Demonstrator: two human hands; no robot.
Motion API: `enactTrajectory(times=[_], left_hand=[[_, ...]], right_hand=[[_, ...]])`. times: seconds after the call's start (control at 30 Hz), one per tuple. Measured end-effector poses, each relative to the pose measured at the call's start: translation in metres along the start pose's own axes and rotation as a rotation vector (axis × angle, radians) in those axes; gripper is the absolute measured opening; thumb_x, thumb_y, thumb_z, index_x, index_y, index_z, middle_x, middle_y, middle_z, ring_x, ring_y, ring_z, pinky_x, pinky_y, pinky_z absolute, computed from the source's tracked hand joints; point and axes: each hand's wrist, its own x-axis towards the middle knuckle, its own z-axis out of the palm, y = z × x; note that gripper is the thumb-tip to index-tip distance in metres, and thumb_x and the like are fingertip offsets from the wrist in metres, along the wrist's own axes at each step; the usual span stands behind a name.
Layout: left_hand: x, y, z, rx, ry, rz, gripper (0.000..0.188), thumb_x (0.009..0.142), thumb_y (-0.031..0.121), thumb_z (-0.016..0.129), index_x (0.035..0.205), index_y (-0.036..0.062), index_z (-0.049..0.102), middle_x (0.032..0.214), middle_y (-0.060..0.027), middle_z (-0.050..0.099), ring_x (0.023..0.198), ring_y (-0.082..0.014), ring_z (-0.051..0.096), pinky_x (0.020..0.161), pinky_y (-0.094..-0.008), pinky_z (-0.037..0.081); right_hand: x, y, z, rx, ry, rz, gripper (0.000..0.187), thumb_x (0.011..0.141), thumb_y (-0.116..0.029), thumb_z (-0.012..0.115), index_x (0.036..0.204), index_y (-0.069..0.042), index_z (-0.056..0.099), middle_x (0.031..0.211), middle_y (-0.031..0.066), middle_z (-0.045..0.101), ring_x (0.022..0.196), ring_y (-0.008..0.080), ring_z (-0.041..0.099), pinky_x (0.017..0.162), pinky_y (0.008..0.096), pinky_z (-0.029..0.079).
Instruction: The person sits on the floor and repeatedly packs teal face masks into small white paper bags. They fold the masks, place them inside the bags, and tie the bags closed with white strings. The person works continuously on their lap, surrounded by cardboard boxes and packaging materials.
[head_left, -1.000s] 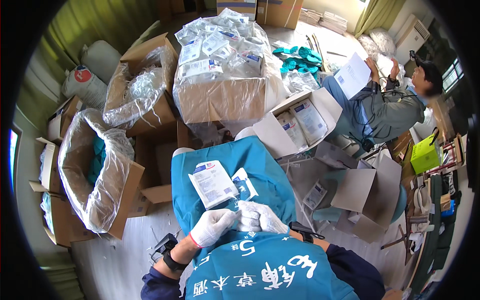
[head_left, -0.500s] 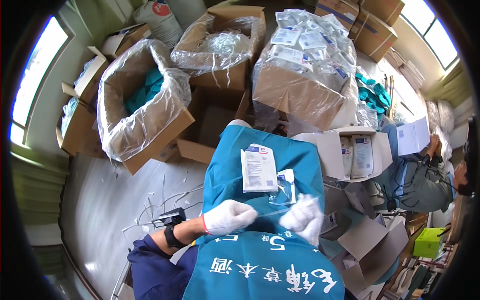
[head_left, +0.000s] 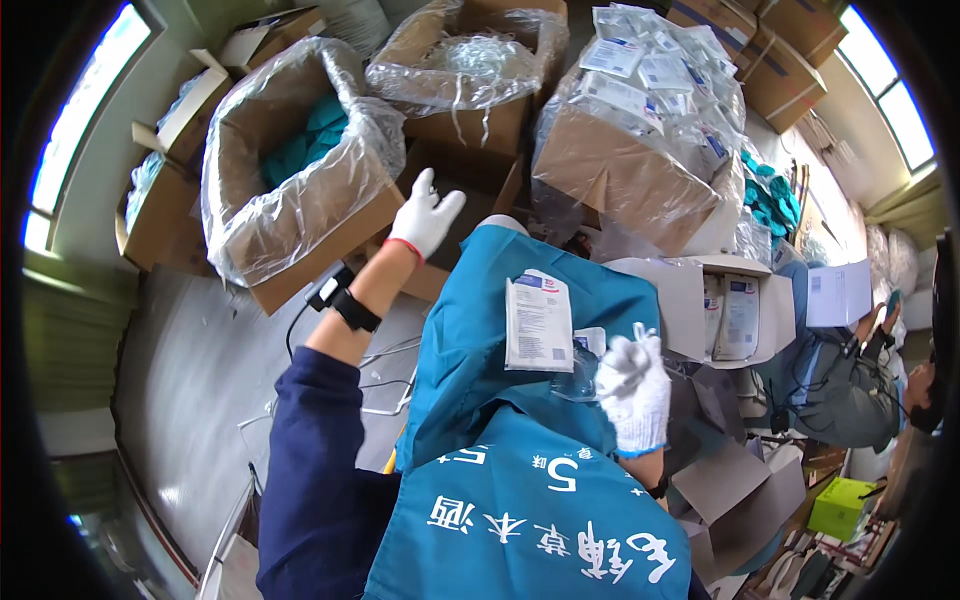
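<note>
My left hand (head_left: 427, 218), in a white glove, reaches out in front of an open brown box (head_left: 455, 165). Its fingers are apart and nothing shows in them. Over the right side of my lap, my gloved right hand (head_left: 634, 390) has its fingers curled; whatever they may hold is hidden. Beside it, on my teal apron (head_left: 470, 320), lie a clear plastic pouch (head_left: 574, 382) and a flat white printed packet (head_left: 540, 320).
A lined box with teal cloth (head_left: 230, 240) stands left. Behind are a box of clear plastic strips (head_left: 480, 58) and a box heaped with packets (head_left: 600, 170). A white carton (head_left: 680, 300) holding packets stands right, near another person's sleeve (head_left: 845, 400).
My left hand has left the clear strip stretched between my hands and moved forward, its fingers spreading. The strip no longer shows. My right hand has risen slightly beside the pouch.
</note>
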Motion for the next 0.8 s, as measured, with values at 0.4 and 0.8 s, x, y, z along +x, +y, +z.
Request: enactTrajectory(times=[0.4,0.8], left_hand=[[-0.18,0.084,0.12,0.255,-0.309,0.954,0.035,0.084,0.026,0.072,0.116,0.011,0.067,0.12,-0.0061,0.067,0.135,-0.038,0.043,0.115,-0.0601,0.026],[-0.071,0.036,0.003,-1.028,-0.834,-0.409,0.027,0.107,0.023,0.045,0.088,0.0064,0.055,0.07,0.0014,0.055,0.059,-0.0082,0.053,0.051,-0.0269,0.041]], right_hand=[[0.01,0.022,-0.011,-0.011,-0.301,0.081,0.047,0.105,-0.043,0.046,0.136,-0.008,0.05,0.13,0.0116,0.059,0.122,0.0255,0.057,0.106,0.0422,0.046],[-0.009,0.01,-0.026,-0.296,-0.317,0.126,0.035,0.102,-0.028,0.058,0.117,0.004,0.059,0.108,0.0192,0.065,0.086,0.0233,0.064,0.066,0.0312,0.053]])
